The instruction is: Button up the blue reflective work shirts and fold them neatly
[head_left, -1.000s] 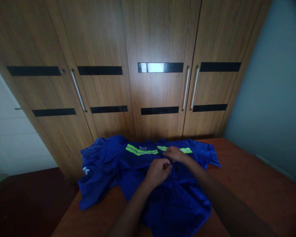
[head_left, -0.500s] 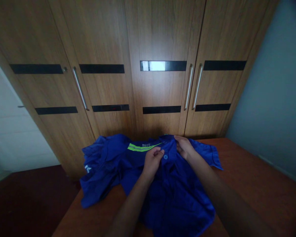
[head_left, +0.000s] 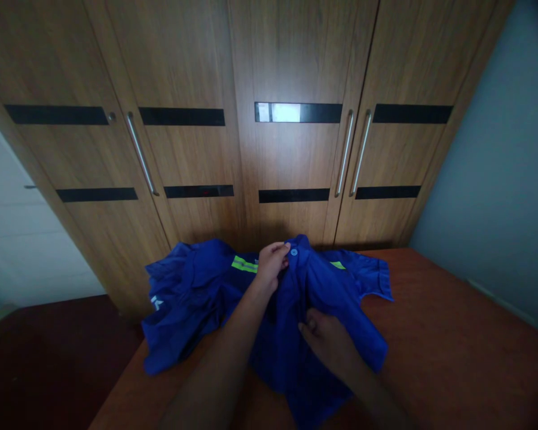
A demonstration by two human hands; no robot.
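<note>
A blue short-sleeved shirt [head_left: 341, 304] with bright green-yellow strips inside lies spread on a reddish-brown wooden surface, part of its front lifted. My left hand [head_left: 272, 263] pinches the front edge up by the collar, right beside a light blue button [head_left: 294, 252]. Lower down, my right hand [head_left: 329, 340] has its fingers curled in at the shirt front, thumb against the cloth. The fold it grips is partly hidden by the fingers. A sleeve with a white mark [head_left: 156, 303] rests to the left.
Behind the shirt rises a wooden wardrobe [head_left: 291, 155] with black strips and metal handles [head_left: 361, 152]. The reddish-brown tabletop [head_left: 452, 334] extends to the right, up to a pale wall [head_left: 488, 197]. A white door [head_left: 22, 239] and dark floor [head_left: 49, 352] are at the left.
My right hand has left the collar and come down the shirt front towards me. My left hand has risen slightly, lifting the buttoned edge. The collar has shifted left and the green strip at right now shows.
</note>
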